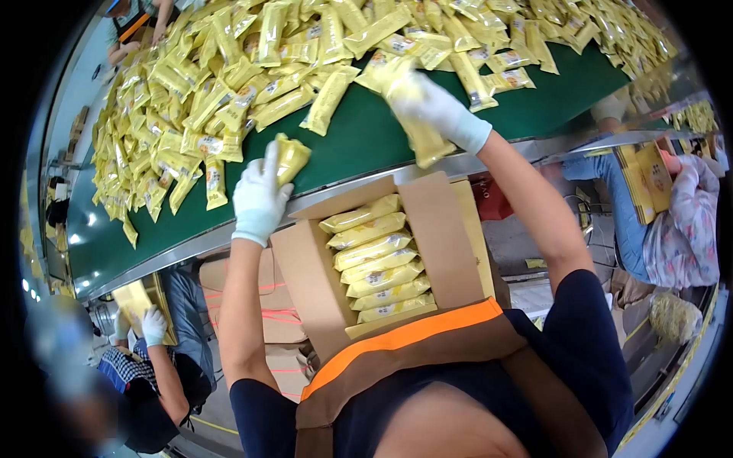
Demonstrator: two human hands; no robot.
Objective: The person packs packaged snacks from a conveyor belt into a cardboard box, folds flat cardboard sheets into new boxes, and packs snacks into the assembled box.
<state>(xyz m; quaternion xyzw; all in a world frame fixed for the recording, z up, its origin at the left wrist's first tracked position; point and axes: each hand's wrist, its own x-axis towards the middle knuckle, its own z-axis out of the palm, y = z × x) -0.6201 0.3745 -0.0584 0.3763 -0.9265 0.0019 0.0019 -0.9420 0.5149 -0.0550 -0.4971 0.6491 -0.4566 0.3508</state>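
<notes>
My left hand point(259, 197), in a white glove, is at the front edge of the green conveyor belt, closed around a yellow snack packet point(293, 160) between thumb and fingers. Farther right and over the belt, my gloved right hand point(437, 108) is blurred by motion. A yellow packet point(427, 146) hangs below its palm, and more yellow wrapping shows at its fingertips; how many packets it grips I cannot tell. Below and between my arms stands an open cardboard box point(307, 284), its flaps spread. Several packets point(380, 248) lie stacked in a row inside it.
A large heap of yellow packets point(221, 99) covers much of the green belt point(534, 107). A metal rail point(343, 185) runs along its front. Co-workers sit at the left point(145, 374) and right point(679, 221), and another person point(137, 23) is across the belt.
</notes>
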